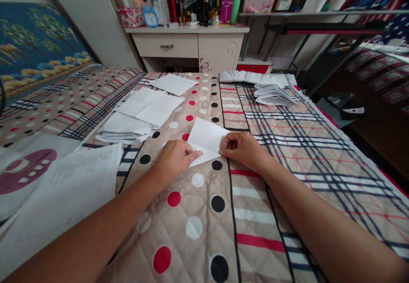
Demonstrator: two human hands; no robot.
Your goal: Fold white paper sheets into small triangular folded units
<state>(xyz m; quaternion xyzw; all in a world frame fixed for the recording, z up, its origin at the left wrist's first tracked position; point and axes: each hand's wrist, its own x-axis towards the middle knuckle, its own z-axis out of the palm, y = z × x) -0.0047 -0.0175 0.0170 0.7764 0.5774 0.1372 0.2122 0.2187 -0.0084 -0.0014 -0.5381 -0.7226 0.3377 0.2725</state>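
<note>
A small white sheet of paper (207, 133) with a fold across it lies on the patterned quilt in front of me. My left hand (175, 158) pinches its lower left part, thumb on top near the fold. At the right corner, my right hand (239, 148) holds the paper between thumb and bent fingers. The near flap lies below the crease, partly covered by my left fingers. To the left of my hands sits a stack of white paper (128, 127), with more loose sheets (156, 104) behind it.
Folded papers (273, 94) sit in a pile at the far right, before a long row of folded white paper (255, 77). Printed sheets (83, 185) lie at the near left. Beyond the quilt (255, 206) stand a white dresser (179, 44) and a metal-framed desk (306, 16).
</note>
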